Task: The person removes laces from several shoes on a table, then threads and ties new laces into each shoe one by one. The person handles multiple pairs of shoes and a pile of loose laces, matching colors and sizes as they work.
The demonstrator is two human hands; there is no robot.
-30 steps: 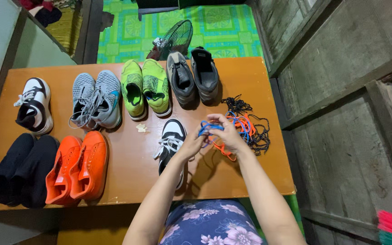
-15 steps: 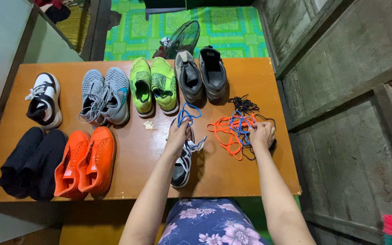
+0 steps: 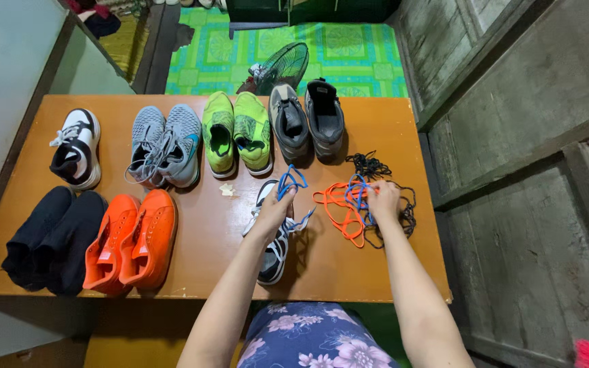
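Left hand (image 3: 273,212) is up over the black-and-white sneaker (image 3: 272,244), fingers pinched shut on a blue lace (image 3: 289,182) that loops up toward the far side. Right hand (image 3: 383,202) sits to the right, fingers closed down into the tangle of laces (image 3: 369,197), gripping blue and orange lace (image 3: 339,208) strands where they cross; black laces trail further right. All of it rests on the orange-brown table (image 3: 322,262). Far row, left to right: a lone black-and-white shoe (image 3: 76,148), grey pair (image 3: 163,145), lime-green pair (image 3: 236,132), dark grey pair (image 3: 306,123). Near left: black shoes (image 3: 52,237) beside an orange pair (image 3: 133,240). A fan grille (image 3: 279,66) lies on the green floor beyond.
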